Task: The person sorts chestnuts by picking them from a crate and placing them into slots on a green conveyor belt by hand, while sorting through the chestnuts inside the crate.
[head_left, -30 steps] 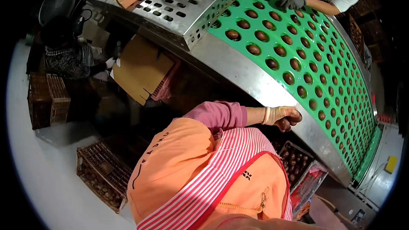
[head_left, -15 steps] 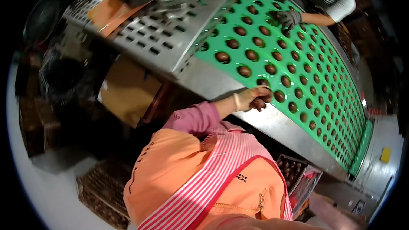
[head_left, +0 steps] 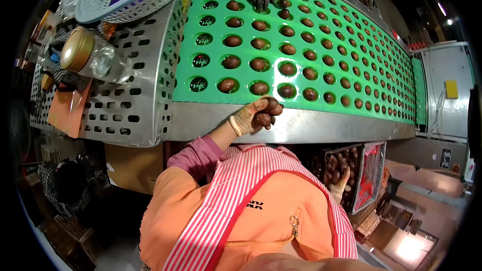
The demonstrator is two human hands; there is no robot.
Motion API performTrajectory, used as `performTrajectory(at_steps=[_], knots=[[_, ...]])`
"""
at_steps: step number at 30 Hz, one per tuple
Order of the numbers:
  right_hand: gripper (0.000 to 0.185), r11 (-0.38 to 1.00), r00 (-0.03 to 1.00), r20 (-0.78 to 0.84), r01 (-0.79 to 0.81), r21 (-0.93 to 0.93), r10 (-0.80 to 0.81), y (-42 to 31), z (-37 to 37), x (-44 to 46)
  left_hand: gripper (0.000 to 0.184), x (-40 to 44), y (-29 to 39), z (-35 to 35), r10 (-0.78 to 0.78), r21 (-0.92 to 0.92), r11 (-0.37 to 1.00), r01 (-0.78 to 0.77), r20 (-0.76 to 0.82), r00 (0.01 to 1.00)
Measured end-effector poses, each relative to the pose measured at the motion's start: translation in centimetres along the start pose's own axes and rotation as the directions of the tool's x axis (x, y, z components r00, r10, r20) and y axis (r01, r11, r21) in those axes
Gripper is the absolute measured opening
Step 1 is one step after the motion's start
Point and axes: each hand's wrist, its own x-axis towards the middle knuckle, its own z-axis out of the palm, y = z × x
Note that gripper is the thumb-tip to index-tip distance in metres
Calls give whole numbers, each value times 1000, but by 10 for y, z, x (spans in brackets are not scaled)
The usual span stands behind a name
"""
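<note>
With left hand, holds several brown oval pieces near the green sheet; with right hand, touches the brown pile, cannot tell whether grasping any.

Green panel glossy plastic; edge rail smooth metal; brown nuts smooth; apron matt cloth.

Blue basket near lidded jar
</note>
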Motion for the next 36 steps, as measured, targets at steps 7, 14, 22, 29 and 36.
performTrajectory(at_steps=[7, 14, 22, 29, 36], knots=[[50, 920, 970, 193, -60, -388, 145, 47, 154, 31, 34, -46, 101, -48, 565, 334, 822, -461, -375, 735], [43, 88, 730, 640, 673, -735, -238, 105, 314, 105, 29, -18, 151, -128, 564, 706, 704, -80, -487, 667], [38, -428, 607, 786, 683, -592, -120, 171, 471, 178, 46, 18, 216, -191, 659, 703, -246, 667, -384, 647], [39, -585, 775, 627, 545, -601, 79, 221, 493, 257, 42, 39, 245, -253, 597, 872, 417, 255, -474, 647], [52, -470, 711, 702, 604, -643, -46, 238, 502, 293, 31, 108, 262, -290, 536, 871, -416, 262, 2, 844]])
